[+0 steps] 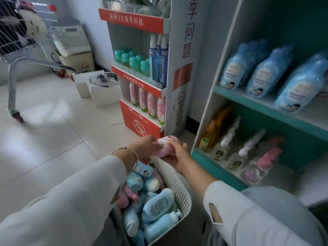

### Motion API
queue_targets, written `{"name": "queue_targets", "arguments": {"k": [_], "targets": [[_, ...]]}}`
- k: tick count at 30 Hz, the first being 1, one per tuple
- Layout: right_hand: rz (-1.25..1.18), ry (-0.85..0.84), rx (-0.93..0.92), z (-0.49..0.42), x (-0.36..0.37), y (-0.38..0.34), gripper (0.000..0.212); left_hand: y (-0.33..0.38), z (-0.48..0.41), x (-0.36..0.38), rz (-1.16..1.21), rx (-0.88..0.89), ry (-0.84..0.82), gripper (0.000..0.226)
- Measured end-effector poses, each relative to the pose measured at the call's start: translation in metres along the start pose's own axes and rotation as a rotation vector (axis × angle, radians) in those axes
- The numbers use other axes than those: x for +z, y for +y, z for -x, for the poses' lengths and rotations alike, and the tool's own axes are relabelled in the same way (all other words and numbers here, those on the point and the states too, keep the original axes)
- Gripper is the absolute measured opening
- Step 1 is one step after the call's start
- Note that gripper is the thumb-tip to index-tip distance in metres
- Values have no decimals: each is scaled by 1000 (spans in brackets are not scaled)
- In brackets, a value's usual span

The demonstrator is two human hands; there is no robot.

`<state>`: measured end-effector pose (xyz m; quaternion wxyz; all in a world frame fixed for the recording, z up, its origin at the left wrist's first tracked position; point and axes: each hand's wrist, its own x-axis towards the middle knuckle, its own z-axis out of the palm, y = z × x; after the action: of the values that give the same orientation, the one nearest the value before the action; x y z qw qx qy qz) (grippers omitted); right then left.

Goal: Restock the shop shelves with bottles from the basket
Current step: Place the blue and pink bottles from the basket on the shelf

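Left hand and right hand both on pink bottle, fingers of each curled round its ends, bottle lying sideways between them. Basket just below fingers, full of blue and pink bottles. Teal shelf right of fingers, bottom tier nearest, holding spray bottles. Red display stand beyond fingers, pink tubes on it.

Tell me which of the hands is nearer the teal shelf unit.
Right. The right hand holds the pink bottle beside the teal shelf unit's lower corner; the left hand pinches the bottle's other side, farther away.
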<state>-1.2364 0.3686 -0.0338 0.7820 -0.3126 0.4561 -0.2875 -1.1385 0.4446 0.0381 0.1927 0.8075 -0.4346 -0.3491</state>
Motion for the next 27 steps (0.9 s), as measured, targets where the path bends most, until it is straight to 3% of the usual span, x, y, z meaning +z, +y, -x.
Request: {"name": "queue_targets", "arguments": {"k": [6, 9, 12, 16, 18, 20, 23, 27], "targets": [[-166, -113, -122, 46, -18, -64, 47, 59, 21, -14, 394, 132, 334, 37], [-130, -206, -205, 69, -42, -100, 47, 99, 33, -18, 661, 233, 384, 37], [35, -256, -264, 92, -76, -134, 56, 151, 44, -16, 748, 345, 377, 30], [469, -209, -466, 123, -120, -178, 39, 223, 56, 4, 525, 632, 361, 20], [746, -119, -621, 137, -138, -199, 40, 256, 63, 19, 348, 773, 311, 22], [858, 14, -726, 148, -157, -217, 42, 286, 67, 33, 232, 877, 285, 25], [801, 147, -818, 159, -188, -238, 39, 325, 71, 47, 189, 940, 276, 33], [535, 326, -912, 157, -215, -256, 44, 357, 66, 61, 50, 980, 332, 48]]}}
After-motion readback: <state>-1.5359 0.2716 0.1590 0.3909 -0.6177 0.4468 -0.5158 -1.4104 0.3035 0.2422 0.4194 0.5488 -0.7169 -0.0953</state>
